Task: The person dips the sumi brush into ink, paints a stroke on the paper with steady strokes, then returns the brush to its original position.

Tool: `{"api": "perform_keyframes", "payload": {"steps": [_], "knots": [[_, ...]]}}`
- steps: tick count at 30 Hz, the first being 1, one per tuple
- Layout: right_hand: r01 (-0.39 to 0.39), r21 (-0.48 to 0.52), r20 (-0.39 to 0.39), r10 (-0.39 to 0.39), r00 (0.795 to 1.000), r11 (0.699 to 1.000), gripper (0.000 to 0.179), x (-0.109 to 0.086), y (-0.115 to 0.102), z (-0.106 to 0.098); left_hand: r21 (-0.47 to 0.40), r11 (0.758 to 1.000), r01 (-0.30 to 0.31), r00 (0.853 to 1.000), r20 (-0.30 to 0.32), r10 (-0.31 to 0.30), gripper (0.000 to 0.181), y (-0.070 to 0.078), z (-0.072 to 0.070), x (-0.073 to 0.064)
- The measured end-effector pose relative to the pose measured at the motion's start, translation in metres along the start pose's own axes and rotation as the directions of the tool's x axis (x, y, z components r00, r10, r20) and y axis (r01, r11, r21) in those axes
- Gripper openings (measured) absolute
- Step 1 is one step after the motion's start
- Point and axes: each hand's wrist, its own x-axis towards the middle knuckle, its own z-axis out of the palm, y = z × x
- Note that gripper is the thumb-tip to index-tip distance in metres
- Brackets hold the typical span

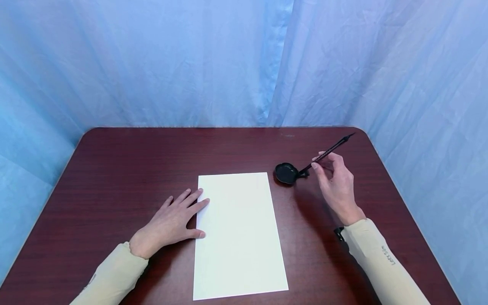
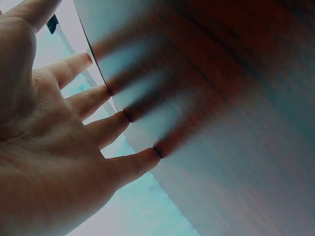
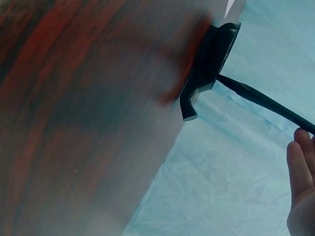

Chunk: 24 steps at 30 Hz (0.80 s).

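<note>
A black writing brush [image 1: 331, 151] slants up to the right, pinched between the thumb and fingers of my right hand [image 1: 337, 186]. Its lower tip meets the right side of a small black ink dish [image 1: 286, 173], near the dish's stubby handle. In the right wrist view the brush [image 3: 266, 102] reaches the rim of the dish [image 3: 209, 59]; whether the tip lies inside is unclear. My left hand [image 1: 167, 226] is spread flat-fingered over the left edge of a blank white sheet of paper [image 1: 238, 237], thumb and some fingertips on it.
All of this lies on a dark red-brown wooden table [image 1: 126, 169] with rounded far corners. Light blue curtains [image 1: 183, 63] hang behind it and on both sides. The dish stands just right of the paper's far right corner.
</note>
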Motion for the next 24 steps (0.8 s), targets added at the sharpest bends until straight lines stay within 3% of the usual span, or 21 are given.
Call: {"api": "perform_keyframes", "payload": {"steps": [16, 24], "knots": [[0.014, -0.011, -0.003, -0.014, 1.0, 1.0, 0.04, -0.0013, -0.0009, -0.0048, -0.003, 1.0, -0.002, 1.0, 0.0, 0.002, 0.087, 0.0001, 0.0009, -0.0009], [0.042, 0.071, -0.059, -0.038, 0.998, 0.997, 0.04, -0.0003, -0.0078, -0.0095, -0.006, 1.0, -0.006, 1.0, -0.001, 0.006, 0.087, -0.0004, -0.0006, 0.0008]]}}
